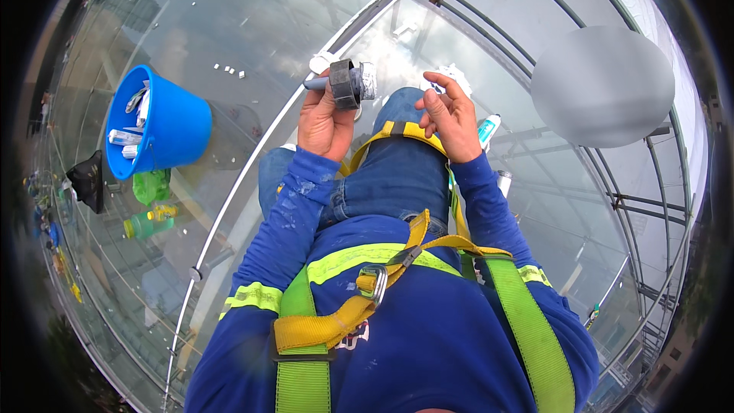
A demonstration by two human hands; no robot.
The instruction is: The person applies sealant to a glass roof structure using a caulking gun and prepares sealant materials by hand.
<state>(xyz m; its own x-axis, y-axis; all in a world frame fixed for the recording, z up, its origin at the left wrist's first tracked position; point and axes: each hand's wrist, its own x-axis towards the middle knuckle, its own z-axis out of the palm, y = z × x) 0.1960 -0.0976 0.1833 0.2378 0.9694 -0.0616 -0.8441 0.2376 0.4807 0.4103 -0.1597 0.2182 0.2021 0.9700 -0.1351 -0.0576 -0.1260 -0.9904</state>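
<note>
Far left: a crumpled black article (88,181), too indistinct to identify. Next, a blue bucket (180,124), apparently upright, with white tubes (126,138) inside. Liable to spill if caught by an elbow or leg. Near its base, a green bottle (145,224) and a green bag (151,186); bottle prone to rolling on smooth glass panels (252,23) if nudged.

White scraps (229,70) scattered beyond the bucket. Easily spread by a dragged sleeve.

Centre: left hand (325,126) raised just left of the bent knee. Grip closed round a dark ribbed ring (345,84), with a grey stub to its left and a white-smeared end to its right. Held fairly high on the fingers; possible slip with any residue on the skin, then a clatter onto the glass. Also a risk of white smears on jeans (394,172) or yellow strap (417,131), from tilting the coated end down over the leg.

Right of the knee: right hand (451,115) apart from the ring, fingers spread and half curled, nothing visible in the grip. Just beside the wrist, a teal-and-white tube (489,130), and nearer the body a pale cylinder (504,181), partly behind the forearm. Both easy to knock away with a careless backward sweep of the right arm.
</note>
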